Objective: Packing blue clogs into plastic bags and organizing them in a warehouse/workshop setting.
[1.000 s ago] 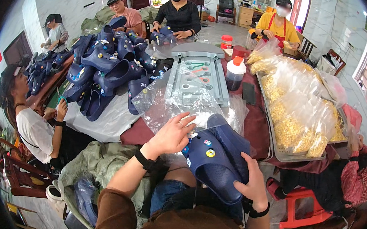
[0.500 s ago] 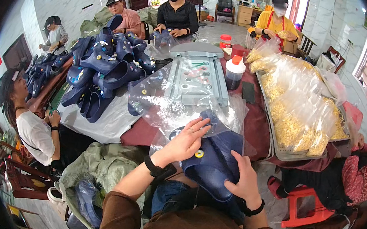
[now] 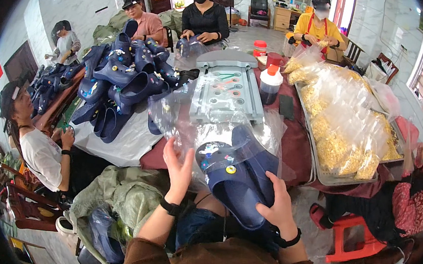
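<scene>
Navy-blue foam clogs [image 3: 237, 178] with small coloured charms on the toe lie stacked as a pair over the person's lap, at the near edge of the worktop [image 3: 297, 145], which is covered in a dark red cloth. From the head view, the right hand [image 3: 278, 204] grips the heel end of the clogs, fingers curled over the sole edge. The left hand [image 3: 180, 167] is open wide, palm turned toward the clogs, touching a clear crinkled plastic bag [image 3: 191, 130] that lies against the toe. Both wrists carry black bands. Just beyond the clogs sits a grey plastic mould tray [image 3: 228, 90] with round recesses, and beside it a clear squeeze bottle [image 3: 270, 86] with an orange cap and dark liquid. To the left a heap of more navy clogs [image 3: 125, 80] rests on a white sheet. To the right a metal tray [image 3: 320, 168] holds clear bags of yellow pieces [image 3: 346, 130]. Other people sit around the worktop.
</scene>
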{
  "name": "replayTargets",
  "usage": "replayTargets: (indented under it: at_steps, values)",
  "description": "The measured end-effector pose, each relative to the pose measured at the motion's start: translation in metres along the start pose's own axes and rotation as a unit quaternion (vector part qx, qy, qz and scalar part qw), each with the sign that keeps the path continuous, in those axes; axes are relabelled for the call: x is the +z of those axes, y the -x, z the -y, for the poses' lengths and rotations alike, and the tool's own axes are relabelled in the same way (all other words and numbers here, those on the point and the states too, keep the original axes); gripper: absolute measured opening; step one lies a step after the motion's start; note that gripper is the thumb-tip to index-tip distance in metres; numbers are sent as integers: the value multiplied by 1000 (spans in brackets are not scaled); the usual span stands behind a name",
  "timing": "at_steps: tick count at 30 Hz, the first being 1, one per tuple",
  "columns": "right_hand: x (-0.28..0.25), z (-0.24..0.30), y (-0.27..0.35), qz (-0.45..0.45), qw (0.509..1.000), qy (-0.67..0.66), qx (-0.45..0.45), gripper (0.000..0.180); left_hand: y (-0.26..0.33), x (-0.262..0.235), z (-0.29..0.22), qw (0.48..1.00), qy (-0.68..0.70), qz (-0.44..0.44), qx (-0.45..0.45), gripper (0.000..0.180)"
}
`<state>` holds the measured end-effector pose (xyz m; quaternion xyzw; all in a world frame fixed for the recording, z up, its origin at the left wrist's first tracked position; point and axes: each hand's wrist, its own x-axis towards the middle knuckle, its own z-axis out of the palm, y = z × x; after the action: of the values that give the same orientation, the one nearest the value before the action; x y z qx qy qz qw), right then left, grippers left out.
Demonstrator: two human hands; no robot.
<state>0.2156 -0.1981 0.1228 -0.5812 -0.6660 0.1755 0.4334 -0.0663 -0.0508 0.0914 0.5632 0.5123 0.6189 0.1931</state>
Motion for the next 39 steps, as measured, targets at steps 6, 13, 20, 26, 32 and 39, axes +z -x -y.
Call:
replayTargets:
  at_steps: [6,13,20,26,32,39]
  values:
    - [11,2,0,-9,1000,-11,10,87,22,-6,27,993,-30,-14,-110,84]
    - [26,10,-5,-46,998,-24,-38,86,28,-4,3,781,348,258,-450,68]
    - [36,18,-11,-79,997,-3,12,88,43,-7,-10,799,369,295,-372,76]
    - [42,26,-12,-65,997,-15,47,75,54,6,-3,871,280,214,-342,52]
    - [49,4,-9,-69,995,-72,21,59,39,-1,5,884,231,127,-387,45]
    - [70,14,-9,-33,977,-213,4,52,33,10,4,793,347,120,-486,35]
